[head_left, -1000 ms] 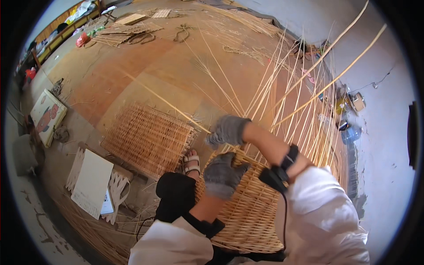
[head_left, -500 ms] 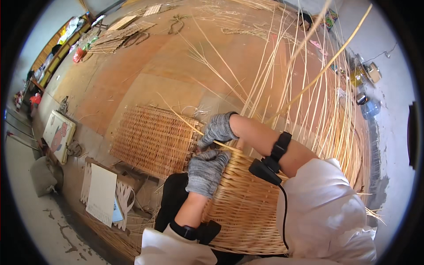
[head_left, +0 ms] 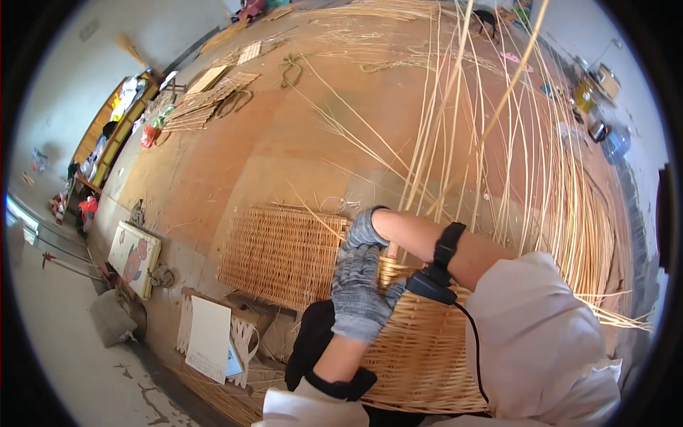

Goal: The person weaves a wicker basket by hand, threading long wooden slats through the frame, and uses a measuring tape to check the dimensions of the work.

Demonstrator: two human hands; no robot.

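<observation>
A woven wicker piece (head_left: pixel 420 349) rests across my lap, its thick wrapped border at the upper edge. My left hand (head_left: pixel 361 292), in a grey knitted glove, closes over its upper left corner, with the thumb at the border. My right hand (head_left: pixel 364 229), gloved alike, reaches across from the right and bends down just beyond the left; its fingertips are hidden. A thin wicker rod (head_left: pixel 313 210) runs from the upper left into the hands. Beyond them lies a second, rectangular woven wicker panel (head_left: pixel 281 252), brownish and flat.
Long loose wicker rods (head_left: pixel 583 213) fan out on the right, several rising past my right arm. A picture board (head_left: pixel 134 260), a white sheet (head_left: pixel 208 340) and a grey cushion (head_left: pixel 114 317) are at the left. Slatted wooden pieces (head_left: pixel 203 107) lie on the floor farther off.
My left hand has moved up against the right hand and now covers the border's corner. The rod's visible part is shorter. The whole view has shifted, showing more of the far wall.
</observation>
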